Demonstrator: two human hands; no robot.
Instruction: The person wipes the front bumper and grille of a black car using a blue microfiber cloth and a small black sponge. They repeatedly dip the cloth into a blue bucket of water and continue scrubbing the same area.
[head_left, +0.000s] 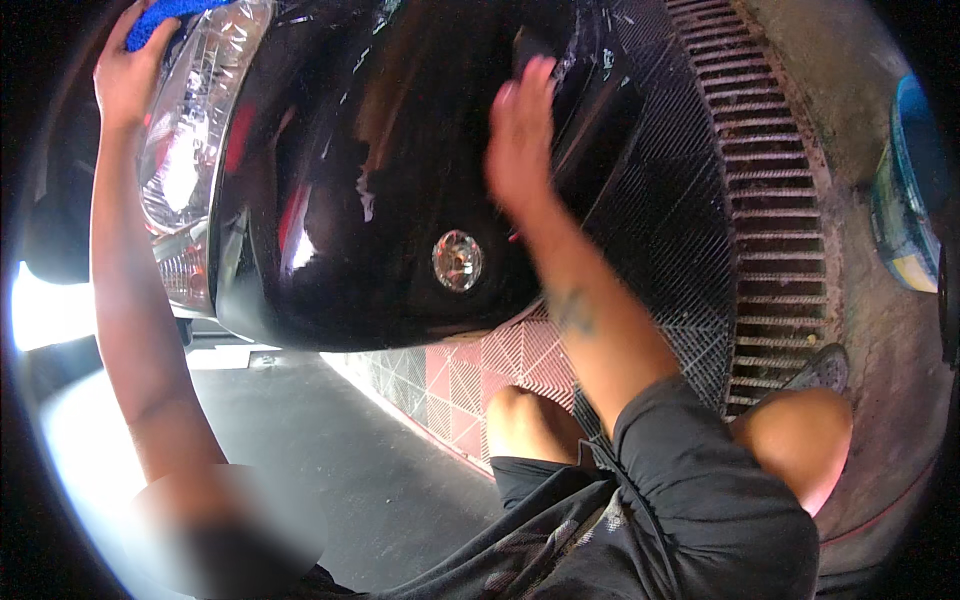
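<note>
My left hand (129, 82) grips a blue microfiber cloth (169, 13) at the upper end of a clear car headlight (196, 112). Part of that cloth is cut off by the picture's top edge. My right hand (523, 135) is stretched out flat over the glossy black front bumper (375, 187) of a car. It is slightly blurred and appears empty; whether the palm touches the paint is hard to tell. A round fog lamp (457, 260) sits in the bumper, left of my right forearm.
A ribbed metal drain grate (776, 217) runs along the floor on the right, beside dark and red slatted floor tiles (517, 352). Beyond it stands a blue bucket (904, 195). My bent knees (795, 435) are close to the car. Smooth grey floor (337, 442) lies lower left.
</note>
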